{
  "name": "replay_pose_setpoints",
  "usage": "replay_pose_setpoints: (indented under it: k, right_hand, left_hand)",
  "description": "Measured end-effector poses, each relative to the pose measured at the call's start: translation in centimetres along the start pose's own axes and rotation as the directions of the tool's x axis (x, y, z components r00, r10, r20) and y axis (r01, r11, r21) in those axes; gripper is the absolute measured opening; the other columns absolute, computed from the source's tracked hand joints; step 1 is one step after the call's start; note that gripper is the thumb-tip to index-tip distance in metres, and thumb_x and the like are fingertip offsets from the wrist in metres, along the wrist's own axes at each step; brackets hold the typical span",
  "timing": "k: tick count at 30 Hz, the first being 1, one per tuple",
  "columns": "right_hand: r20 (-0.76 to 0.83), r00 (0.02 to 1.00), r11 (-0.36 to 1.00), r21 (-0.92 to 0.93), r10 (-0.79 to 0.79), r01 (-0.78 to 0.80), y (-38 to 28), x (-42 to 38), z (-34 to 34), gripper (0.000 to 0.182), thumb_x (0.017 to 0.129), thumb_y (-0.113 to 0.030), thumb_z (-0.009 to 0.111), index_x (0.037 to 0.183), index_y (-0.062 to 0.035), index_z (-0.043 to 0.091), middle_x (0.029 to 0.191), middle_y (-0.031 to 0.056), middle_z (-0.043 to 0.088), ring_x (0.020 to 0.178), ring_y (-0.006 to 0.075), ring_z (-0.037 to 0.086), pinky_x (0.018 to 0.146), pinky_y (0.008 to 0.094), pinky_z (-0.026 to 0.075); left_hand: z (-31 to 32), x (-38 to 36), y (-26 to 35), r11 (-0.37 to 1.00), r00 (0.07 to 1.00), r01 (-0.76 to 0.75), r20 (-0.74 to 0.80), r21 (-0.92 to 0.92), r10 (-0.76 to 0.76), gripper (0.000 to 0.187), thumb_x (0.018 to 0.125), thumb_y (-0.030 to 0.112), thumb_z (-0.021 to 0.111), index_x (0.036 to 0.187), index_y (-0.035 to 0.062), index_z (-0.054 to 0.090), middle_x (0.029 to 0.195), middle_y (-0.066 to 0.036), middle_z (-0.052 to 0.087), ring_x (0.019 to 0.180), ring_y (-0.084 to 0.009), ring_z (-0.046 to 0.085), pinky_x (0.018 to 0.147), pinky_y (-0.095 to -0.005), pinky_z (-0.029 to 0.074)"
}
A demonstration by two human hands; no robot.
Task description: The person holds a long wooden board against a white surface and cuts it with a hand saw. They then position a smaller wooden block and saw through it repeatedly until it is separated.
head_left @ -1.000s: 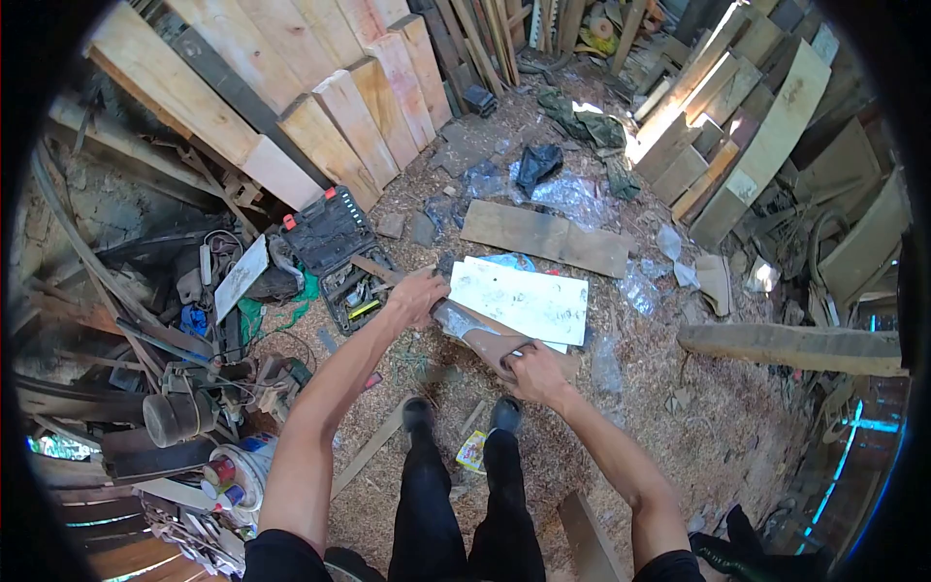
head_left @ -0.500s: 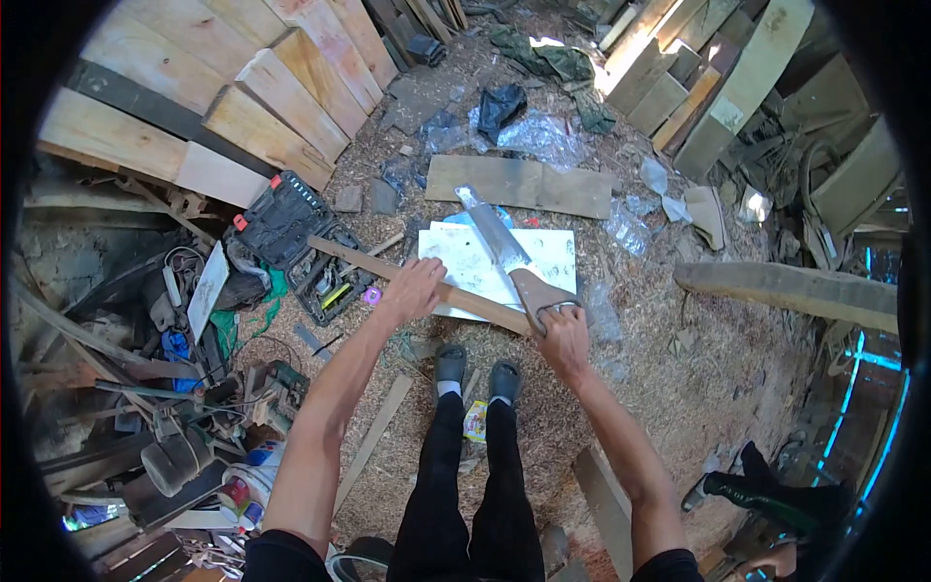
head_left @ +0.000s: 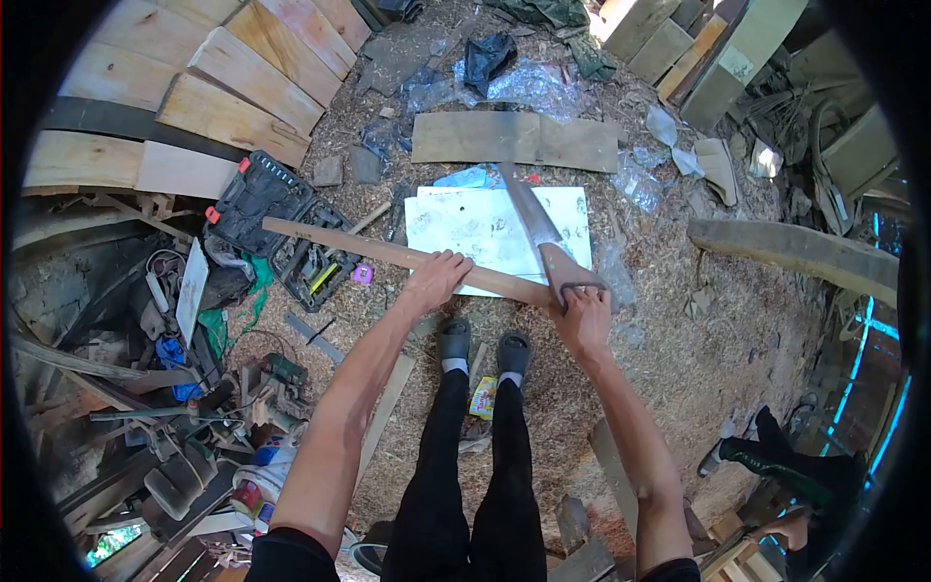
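My left hand (head_left: pixel 441 278) is closed over the middle of a long narrow wooden strip (head_left: pixel 354 246), which slants across in front of my feet. In my right hand (head_left: pixel 585 318) is the brown handle of a handsaw (head_left: pixel 531 215), its blade pointing away from me. The saw's handle overlaps the strip's right end in this view, right by my right fingers. Beneath the strip and blade lies a white marked board (head_left: pixel 465 228) on the ground. A small pink-purple item (head_left: pixel 363 274) rests left of my left hand.
An open black tool case (head_left: pixel 260 209) lies left, near leaning planks (head_left: pixel 233 114). Beyond the white board is a flat grey plank (head_left: pixel 465 139) and clear plastic sheeting (head_left: pixel 538 87). A curved timber (head_left: pixel 795 250) juts in from the right. Another person's leg (head_left: pixel 790 461) shows lower right.
Both hands, with the strip and handsaw, have shifted right in the view. The strip lies a little flatter, its left end reaching further left, and the saw blade points more straight ahead. The view has shifted too.
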State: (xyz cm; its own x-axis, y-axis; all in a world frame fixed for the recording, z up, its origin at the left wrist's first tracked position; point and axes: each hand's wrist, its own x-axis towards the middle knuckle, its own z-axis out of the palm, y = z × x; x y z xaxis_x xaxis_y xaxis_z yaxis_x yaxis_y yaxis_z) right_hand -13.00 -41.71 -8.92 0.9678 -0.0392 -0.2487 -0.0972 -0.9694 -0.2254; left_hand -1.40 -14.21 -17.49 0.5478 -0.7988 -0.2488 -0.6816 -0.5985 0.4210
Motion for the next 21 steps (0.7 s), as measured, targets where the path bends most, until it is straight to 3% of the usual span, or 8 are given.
replay_pose_setpoints:
  k: [1, 3, 6, 10, 12, 17, 20, 21]
  right_hand:
    - [-0.001, 1.000, 1.000, 0.007, 0.007, -0.007, 0.1, 0.1, 0.4, 0.029, 0.078, -0.033, 0.074, 0.089, -0.0070, 0.068, 0.090, 0.0072, 0.069, 0.094, 0.0242, 0.060, 0.085, 0.0405, 0.038]
    - [-0.175, 0.984, 0.999, 0.026, -0.031, 0.036, 0.8, 0.7, 0.6, 0.025, 0.077, -0.028, 0.076, 0.087, -0.0073, 0.067, 0.085, 0.0093, 0.069, 0.091, 0.0253, 0.060, 0.083, 0.0417, 0.038]
    - [-0.205, 0.979, 0.998, 0.066, 0.022, -0.009, 2.9, 1.6, -0.4, 0.025, 0.073, -0.025, 0.079, 0.086, -0.0071, 0.067, 0.082, 0.0119, 0.067, 0.088, 0.0277, 0.061, 0.083, 0.0429, 0.038]
    - [-0.197, 0.976, 0.993, 0.084, 0.095, -0.080, 7.6, 4.7, -1.1, 0.033, 0.070, -0.026, 0.082, 0.089, -0.0039, 0.066, 0.085, 0.0147, 0.068, 0.089, 0.0325, 0.062, 0.087, 0.0444, 0.038]
    - [-0.032, 0.968, 0.960, 0.142, 0.248, -0.241, 9.9, 5.9, -1.2, 0.044, 0.068, -0.028, 0.084, 0.098, -0.0009, 0.066, 0.093, 0.0175, 0.069, 0.094, 0.0368, 0.063, 0.092, 0.0467, 0.037]
    - [-0.051, 0.944, 0.936, 0.160, 0.325, -0.314, 14.7, 6.3, 3.1, 0.055, 0.063, -0.040, 0.087, 0.097, -0.0017, 0.067, 0.091, 0.0174, 0.070, 0.093, 0.0369, 0.064, 0.091, 0.0461, 0.041]
    - [-0.079, 0.959, 0.954, 0.158, 0.271, -0.256, 16.6, 6.1, 4.6, 0.055, 0.064, -0.041, 0.086, 0.099, -0.0035, 0.068, 0.092, 0.0166, 0.070, 0.096, 0.0369, 0.064, 0.091, 0.0467, 0.041]
    - [-0.006, 0.959, 0.942, 0.190, 0.285, -0.278, 16.8, 6.3, 4.0, 0.055, 0.063, -0.042, 0.086, 0.101, -0.0045, 0.069, 0.094, 0.0162, 0.070, 0.098, 0.0366, 0.063, 0.092, 0.0471, 0.041]
  left_hand:
    - [-0.3, 0.2, 0.1, 1.000, 1.000, 0.003, 0.013, -0.008, -0.002, 0.039, 0.083, 0.010, 0.064, 0.119, 0.0069, 0.051, 0.106, -0.009, 0.056, 0.105, -0.0290, 0.054, 0.094, -0.0421, 0.044]
    - [-0.9, 1.0, 0.2, 1.000, 1.000, -0.007, 0.011, -0.023, 0.007, 0.035, 0.084, 0.009, 0.062, 0.117, 0.0064, 0.051, 0.104, -0.010, 0.055, 0.104, -0.0290, 0.054, 0.091, -0.0433, 0.045]
    - [-1.1, 3.0, 1.0, 0.999, 0.999, -0.043, 0.007, 0.008, 0.043, 0.035, 0.084, 0.011, 0.062, 0.117, 0.0064, 0.050, 0.104, -0.010, 0.055, 0.103, -0.0282, 0.055, 0.086, -0.0436, 0.045]
    - [-2.3, 7.4, 2.0, 0.996, 0.997, -0.072, 0.009, 0.045, 0.072, 0.036, 0.081, 0.013, 0.064, 0.114, 0.0067, 0.052, 0.103, -0.009, 0.055, 0.102, -0.0273, 0.055, 0.082, -0.0436, 0.046]
    - [-2.7, 9.5, 2.8, 0.992, 0.995, -0.099, -0.014, 0.082, 0.101, 0.037, 0.079, 0.014, 0.066, 0.112, 0.0071, 0.053, 0.103, -0.009, 0.055, 0.102, -0.0275, 0.055, 0.080, -0.0436, 0.046]
    - [-1.0, 13.3, 4.4, 0.987, 0.995, -0.090, -0.036, 0.134, 0.096, 0.026, 0.083, 0.018, 0.060, 0.105, 0.0045, 0.058, 0.108, -0.010, 0.056, 0.104, -0.0290, 0.056, 0.087, -0.0444, 0.048]
    - [0.3, 14.7, 4.4, 0.982, 0.994, -0.094, 0.074, 0.164, 0.083, 0.044, 0.077, 0.021, 0.071, 0.115, 0.0056, 0.053, 0.112, -0.013, 0.053, 0.106, -0.0305, 0.054, 0.089, -0.0437, 0.048]
    - [0.2, 15.0, 4.3, 0.995, 0.992, -0.060, 0.112, 0.083, 0.051, 0.049, 0.077, 0.027, 0.073, 0.116, 0.0054, 0.053, 0.114, -0.014, 0.052, 0.106, -0.0316, 0.054, 0.091, -0.0441, 0.047]
